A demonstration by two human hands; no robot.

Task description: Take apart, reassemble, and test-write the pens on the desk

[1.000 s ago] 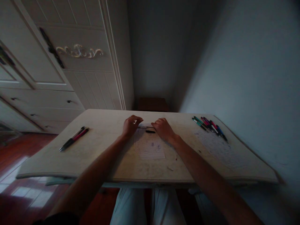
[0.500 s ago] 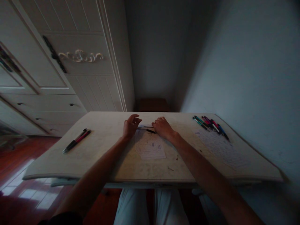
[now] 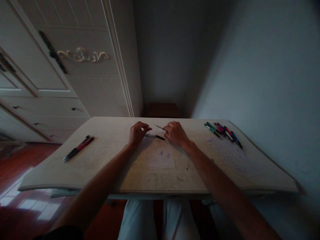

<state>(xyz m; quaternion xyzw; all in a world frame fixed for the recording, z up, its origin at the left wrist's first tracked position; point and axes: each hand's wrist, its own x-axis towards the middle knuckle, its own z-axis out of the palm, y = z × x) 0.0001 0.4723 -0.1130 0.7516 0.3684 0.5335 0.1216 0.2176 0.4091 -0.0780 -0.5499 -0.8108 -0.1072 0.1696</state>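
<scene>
My right hand (image 3: 175,134) pinches a thin pen refill (image 3: 160,127) above the table, its narrow end pointing up and to the left. Close by on the left, my left hand (image 3: 138,134) has thumb and forefinger brought together; whether something small sits between them I cannot make out. Between and below both hands lies a pen barrel (image 3: 160,137) with a dark right end and a paler left part that reaches under my left fingers. Nearer to me is a sheet of paper (image 3: 161,161) with handwriting and scribbled circles.
Two pens (image 3: 78,149) lie on the left of the pale table (image 3: 105,176). Several coloured pens (image 3: 223,132) are grouped at the right, beside a written sheet (image 3: 235,156). A white wardrobe (image 3: 97,96) stands beyond on the left, a wall (image 3: 270,83) on the right.
My right hand has lifted the refill off the table and tilted its thin end upward. My left hand's fingertips have come together. The view has shifted slightly.
</scene>
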